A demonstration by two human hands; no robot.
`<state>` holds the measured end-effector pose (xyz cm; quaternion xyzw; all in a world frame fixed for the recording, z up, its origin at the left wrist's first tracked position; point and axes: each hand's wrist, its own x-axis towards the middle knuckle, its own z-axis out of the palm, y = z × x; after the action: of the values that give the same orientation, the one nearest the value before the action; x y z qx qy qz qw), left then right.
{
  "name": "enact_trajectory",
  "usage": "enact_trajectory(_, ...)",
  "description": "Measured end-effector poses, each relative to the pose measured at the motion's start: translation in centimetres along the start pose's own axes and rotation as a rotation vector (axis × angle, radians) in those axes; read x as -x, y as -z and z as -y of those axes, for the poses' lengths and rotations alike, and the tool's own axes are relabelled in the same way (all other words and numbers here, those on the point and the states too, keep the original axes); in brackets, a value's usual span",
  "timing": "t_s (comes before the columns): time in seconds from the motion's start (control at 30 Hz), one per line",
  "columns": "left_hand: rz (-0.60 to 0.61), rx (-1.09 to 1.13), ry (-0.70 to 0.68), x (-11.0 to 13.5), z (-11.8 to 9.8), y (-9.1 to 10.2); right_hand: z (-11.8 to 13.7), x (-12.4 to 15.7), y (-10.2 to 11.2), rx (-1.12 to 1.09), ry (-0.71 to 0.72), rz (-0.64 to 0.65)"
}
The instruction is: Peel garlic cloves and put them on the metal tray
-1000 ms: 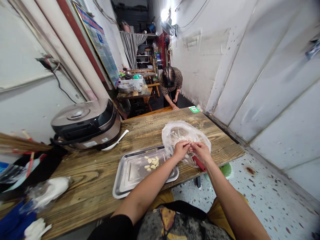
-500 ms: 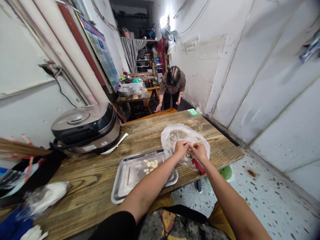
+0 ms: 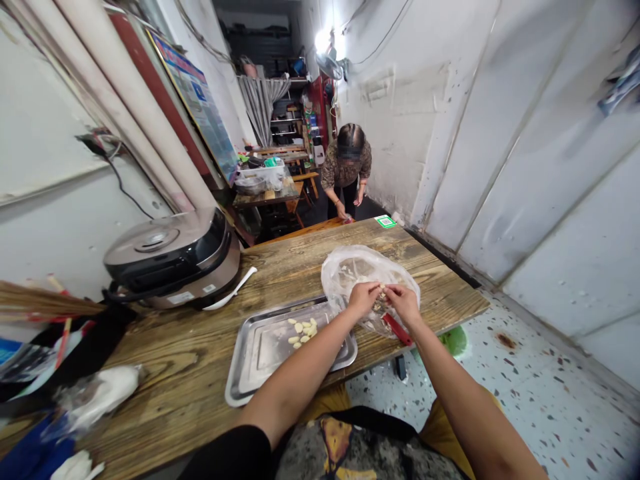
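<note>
Over a clear plastic bag (image 3: 345,267) spread on the table, my left hand (image 3: 364,297) and my right hand (image 3: 404,303) meet fingertip to fingertip. Between them they pinch a small pale garlic clove (image 3: 383,287), partly covered by the fingers. Bits of peel lie in the bag beneath. A red handle (image 3: 397,329), seemingly of a knife, rests at the bag's near edge below my right hand. To the left, a metal tray (image 3: 245,357) holds several peeled garlic cloves (image 3: 299,328); my left forearm crosses over its right part.
A rice cooker (image 3: 170,257) stands at the table's left back, with a white spoon (image 3: 233,291) beside it. Chopsticks (image 3: 45,298) and a plastic-wrapped white bundle (image 3: 103,393) are at far left. Beyond the table a person (image 3: 347,160) bends over a bench.
My hands stay together over the bag, fingers shifting slightly on the clove. The person across has moved a hand right along the bench. My view has tilted slightly.
</note>
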<state>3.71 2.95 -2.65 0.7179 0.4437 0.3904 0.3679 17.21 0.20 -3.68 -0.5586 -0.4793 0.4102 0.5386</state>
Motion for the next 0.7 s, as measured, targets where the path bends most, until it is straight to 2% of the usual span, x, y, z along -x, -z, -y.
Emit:
enact_trajectory(0.1,-0.007,0.261,0.088,0.2,0.4,-0.7,0.3,0.3,-0.3,-0.195,-0.039,0.039)
enact_trajectory(0.2,-0.057,0.279,0.102,0.7,0.4,-1.0,0.5,0.6,-0.3,-0.2,-0.05,-0.002)
enact_trajectory(0.33,-0.171,0.057,-0.078,1.4,0.0,-0.9,0.8,1.1,-0.4,-0.169,-0.05,-0.048)
enact_trajectory(0.43,-0.198,-0.058,-0.199,1.8,-0.2,-0.8,1.3,1.6,-0.5,-0.182,-0.077,-0.044)
enact_trajectory(0.57,-0.169,-0.161,-0.333,2.0,-0.2,-0.6,2.4,2.2,-0.6,-0.26,-0.139,-0.009)
enact_trajectory(0.7,-0.084,-0.241,-0.443,2.1,-0.3,0.0,3.3,2.3,-0.4,-0.302,-0.194,0.005)
